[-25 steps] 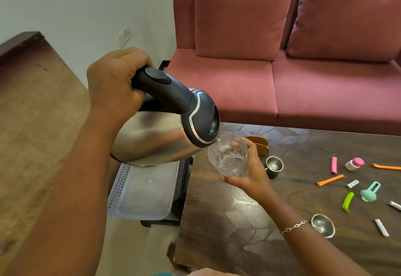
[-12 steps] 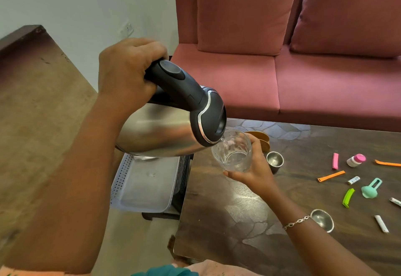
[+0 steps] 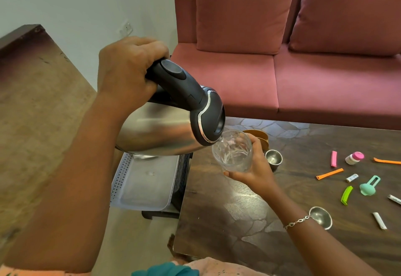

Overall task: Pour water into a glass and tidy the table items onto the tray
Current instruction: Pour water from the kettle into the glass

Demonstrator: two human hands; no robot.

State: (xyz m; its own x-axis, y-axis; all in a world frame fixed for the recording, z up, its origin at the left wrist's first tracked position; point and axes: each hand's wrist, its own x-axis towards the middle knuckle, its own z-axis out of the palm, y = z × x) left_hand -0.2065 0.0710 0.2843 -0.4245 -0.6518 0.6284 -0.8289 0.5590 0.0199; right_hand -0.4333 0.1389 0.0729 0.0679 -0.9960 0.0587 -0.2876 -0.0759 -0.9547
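Now the left hand (image 3: 130,67), clenched on the kettle (image 3: 160,132) handle, has tipped the spout to the glass (image 3: 233,152) gripped in the right hand (image 3: 258,167), so pouring seems under way.

One kettle (image 3: 160,132). One glass (image 3: 233,154). One white tray (image 3: 143,188). Two in steel: small cup (image 3: 273,158), shallow bowl (image 3: 321,217). Four in all: pink clip (image 3: 334,158), near orange clip (image 3: 329,173), far orange clip (image 3: 387,162), green clip (image 3: 346,195). Three white tubes (image 3: 379,221). One pink-capped bottle (image 3: 354,158). One teal scoop (image 3: 368,186). Two sofa cushions (image 3: 245,10).
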